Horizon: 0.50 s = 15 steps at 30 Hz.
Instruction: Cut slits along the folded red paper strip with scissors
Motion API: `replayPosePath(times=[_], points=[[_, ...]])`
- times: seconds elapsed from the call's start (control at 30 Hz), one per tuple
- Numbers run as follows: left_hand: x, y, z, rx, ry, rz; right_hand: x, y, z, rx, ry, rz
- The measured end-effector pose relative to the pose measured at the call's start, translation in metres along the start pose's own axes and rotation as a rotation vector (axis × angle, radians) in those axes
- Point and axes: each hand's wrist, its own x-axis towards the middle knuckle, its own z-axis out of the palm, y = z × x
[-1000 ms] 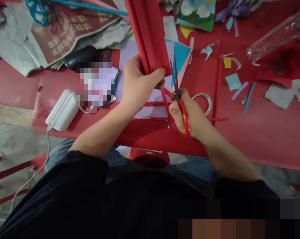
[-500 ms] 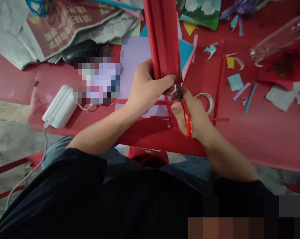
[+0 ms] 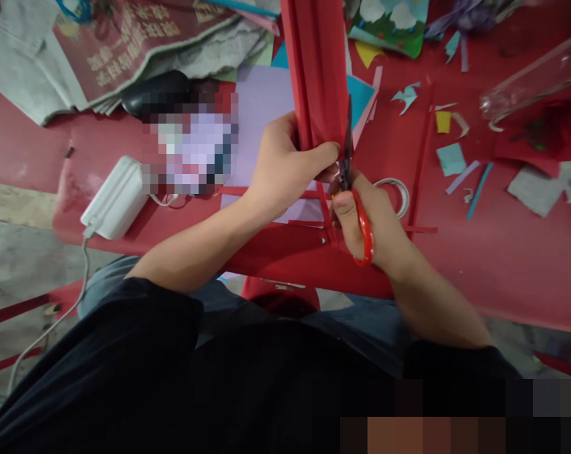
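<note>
A long folded piece of red paper stands up from my left hand, whose thumb and fingers pinch its lower end. My right hand is closed round the orange-red handles of a pair of scissors. Their dark blades point away from me along the right edge of the red paper, close to my left fingertips. Whether the blades are apart is hard to make out. Beneath my hands lie a purple sheet and thin red paper strips.
A roll of tape lies right of my right hand. Paper scraps and a clear plastic bottle are farther right. To the left are a white power bank with a cable, a dark mouse-like object and crumpled sacking.
The scissors and my right hand have shifted slightly to the right along with the whole view. My left hand keeps its pinch on the red paper.
</note>
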Motion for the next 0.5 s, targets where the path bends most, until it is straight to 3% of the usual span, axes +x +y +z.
replayPosePath(times=[0.5], points=[[0.0003,0.0023,-0.0034,0.009,-0.043,0.031,-0.0035,0.0056,0.0007,0.012,0.007,0.048]])
